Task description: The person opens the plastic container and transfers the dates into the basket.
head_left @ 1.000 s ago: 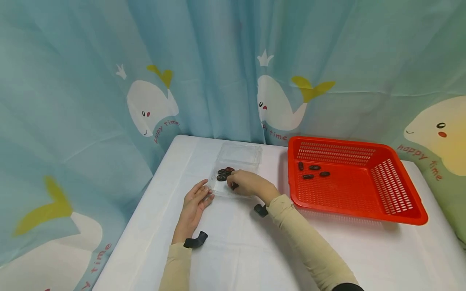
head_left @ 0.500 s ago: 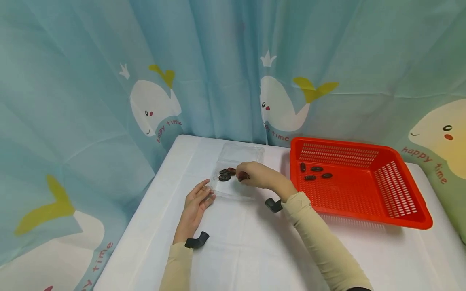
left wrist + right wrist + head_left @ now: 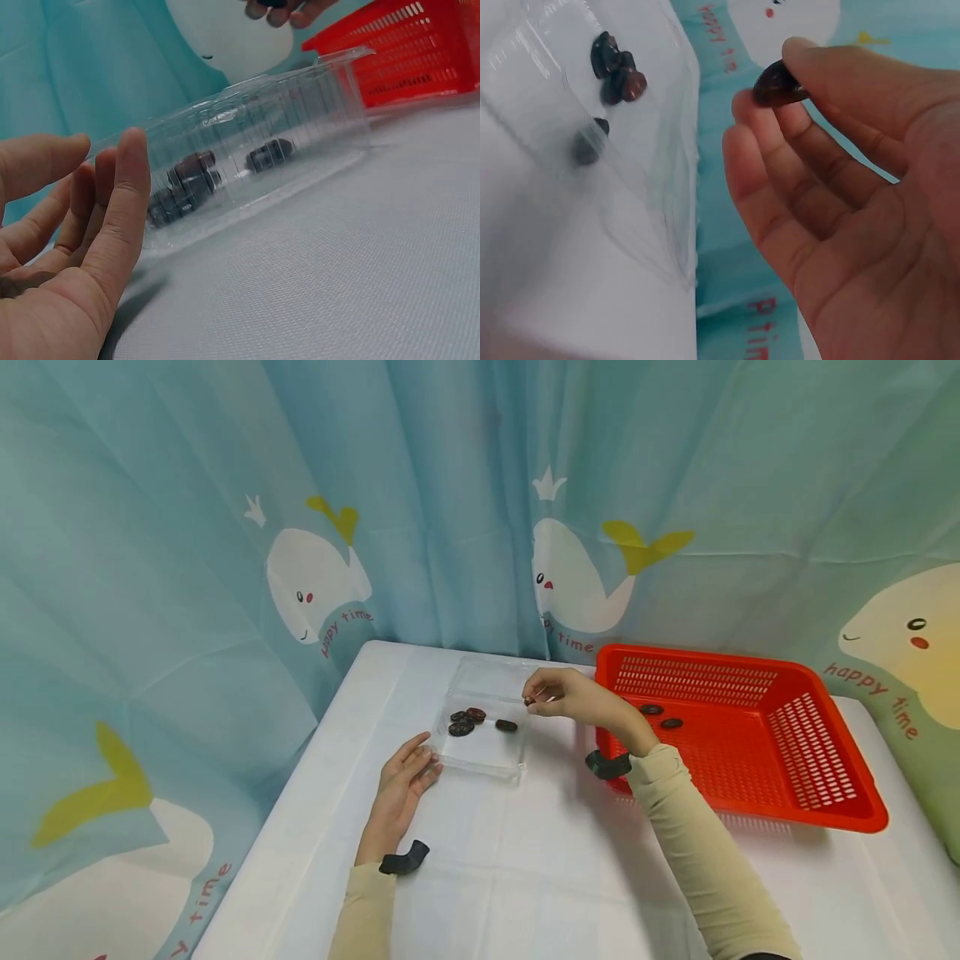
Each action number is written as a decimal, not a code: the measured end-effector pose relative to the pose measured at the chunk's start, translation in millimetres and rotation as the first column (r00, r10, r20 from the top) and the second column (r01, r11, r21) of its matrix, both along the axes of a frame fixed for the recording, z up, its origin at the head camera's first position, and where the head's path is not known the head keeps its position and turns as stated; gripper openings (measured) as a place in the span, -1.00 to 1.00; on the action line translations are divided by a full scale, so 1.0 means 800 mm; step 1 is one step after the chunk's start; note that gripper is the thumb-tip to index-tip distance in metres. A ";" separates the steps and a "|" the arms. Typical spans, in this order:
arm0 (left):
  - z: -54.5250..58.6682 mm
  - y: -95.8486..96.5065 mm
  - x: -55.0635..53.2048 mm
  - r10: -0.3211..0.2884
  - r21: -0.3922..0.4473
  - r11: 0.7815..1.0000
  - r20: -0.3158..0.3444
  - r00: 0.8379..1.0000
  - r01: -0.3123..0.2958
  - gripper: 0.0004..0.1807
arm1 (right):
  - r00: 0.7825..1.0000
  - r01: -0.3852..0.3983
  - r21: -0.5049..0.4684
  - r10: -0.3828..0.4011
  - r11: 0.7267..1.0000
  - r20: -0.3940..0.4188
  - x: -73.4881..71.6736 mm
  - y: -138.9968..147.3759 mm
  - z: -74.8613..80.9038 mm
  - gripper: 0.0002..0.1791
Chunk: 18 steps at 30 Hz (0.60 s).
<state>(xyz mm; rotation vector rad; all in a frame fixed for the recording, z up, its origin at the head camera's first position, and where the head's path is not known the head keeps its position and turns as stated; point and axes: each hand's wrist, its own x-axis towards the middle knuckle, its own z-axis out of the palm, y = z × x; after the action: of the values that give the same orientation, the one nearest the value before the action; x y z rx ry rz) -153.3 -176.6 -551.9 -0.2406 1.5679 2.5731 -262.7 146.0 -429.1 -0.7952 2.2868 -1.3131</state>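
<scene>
A clear plastic clamshell box (image 3: 483, 768) lies on the table with its lid folded back. Inside, several dark wrinkled dates sit on the floor: a cluster (image 3: 462, 727) at left and a lone date (image 3: 506, 725) at right. My left hand (image 3: 396, 793) rests against the box's near left corner, its fingers loosely bent. My right hand (image 3: 576, 697) pinches one date (image 3: 776, 86) between thumb and fingertips, raised above the right side of the box, apart from it. In the left wrist view, only fingertips of the right hand show at the top.
A red perforated basket (image 3: 750, 768) stands right of the box, partly behind my right forearm. Dates (image 3: 671, 723) lie in it; the arm hides some. A white cloth (image 3: 480, 877) covers the table. A blue curtain (image 3: 450, 527) with whale prints hangs behind.
My right hand has risen out of the box and moved right toward the basket, holding a date. The lone date at the box's right side is now uncovered. My left hand stays put.
</scene>
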 end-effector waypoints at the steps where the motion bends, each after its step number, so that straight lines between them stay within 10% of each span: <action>1: 0.000 0.000 0.000 0.001 0.002 1.000 0.000 1.000 -0.001 -0.49 | 1.000 0.012 -0.004 -0.012 1.000 0.008 -0.001 0.006 0.001 -0.83; 18: 0.001 0.001 0.001 0.010 0.023 1.000 0.019 1.000 -0.011 -0.50 | 0.956 0.240 -0.149 -0.207 0.959 0.206 0.006 0.089 0.002 -0.69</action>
<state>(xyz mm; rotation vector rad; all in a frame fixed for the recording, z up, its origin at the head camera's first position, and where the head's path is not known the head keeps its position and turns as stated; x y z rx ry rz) -152.3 -175.8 -551.1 -0.2711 1.5335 2.5875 -257.6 217.2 -427.4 -0.4472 2.1825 -1.6303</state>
